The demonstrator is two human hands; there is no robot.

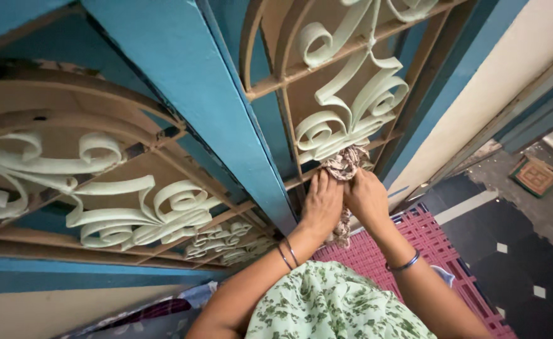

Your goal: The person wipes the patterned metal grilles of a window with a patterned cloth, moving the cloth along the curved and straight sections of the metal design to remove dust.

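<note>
Both hands, left hand [321, 202] and right hand [365, 198], grip pinching a patterned cloth [343, 164], pressed against the cream scrollwork [351, 113] of the window grille, bunched to fit between the curls.

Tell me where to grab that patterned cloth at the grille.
Grip the patterned cloth by its loose tail hanging below both hands, coming from underneath; its upper end is bunched against the cream scrollwork, already covered by the left hand and right hand.

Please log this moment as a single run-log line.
left hand: on cloth | right hand: gripping cloth | cloth: patterned, pressed to grille scrollwork | mat: pink, below
</note>
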